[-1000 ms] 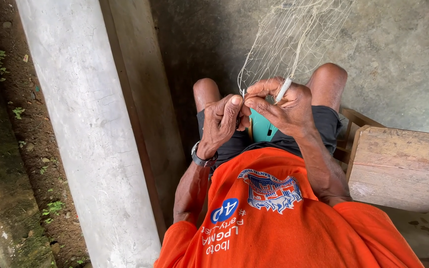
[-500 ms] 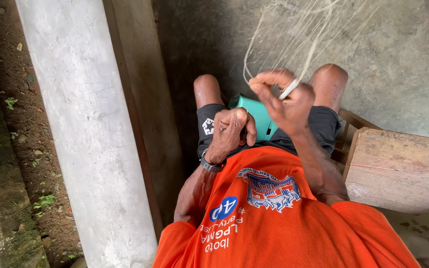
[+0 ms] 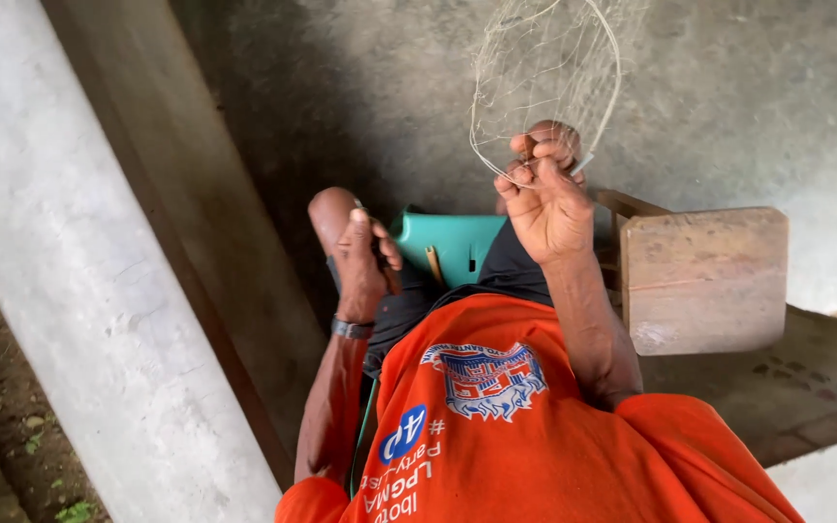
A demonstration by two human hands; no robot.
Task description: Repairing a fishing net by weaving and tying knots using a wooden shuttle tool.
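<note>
**A:** Head view, frame is upside down relative to the wearer. Status on the hands?

**B:** Right hand (image 3: 546,199) is raised, upper centre of the frame, fingers curled closed and pinching the fishing net (image 3: 544,73). A small pale tool (image 3: 581,164) pokes out beside the fingertips; can't tell what kind.

**A:** Net position?

**B:** Net hangs from the top edge of the frame down to that hand. Fine mesh, with a thicker cord looping around it. Lowest part touches the fingers.

**A:** Left hand?

**B:** Left hand (image 3: 358,254) is low, centre-left, resting on the knee, apart from the net. Fingers bent around a thin dark object, mostly hidden. Grip looks closed, but I cannot tell on what. Dark watch (image 3: 352,329) on the wrist.

**A:** Surroundings?

**B:** Teal plastic piece (image 3: 448,242) lies in the lap between the two hands. Wooden stool (image 3: 704,276) just right of the right forearm. Orange shirt (image 3: 515,436) fills bottom centre. Pale concrete pillar (image 3: 99,291) runs diagonally down the left side.
</note>
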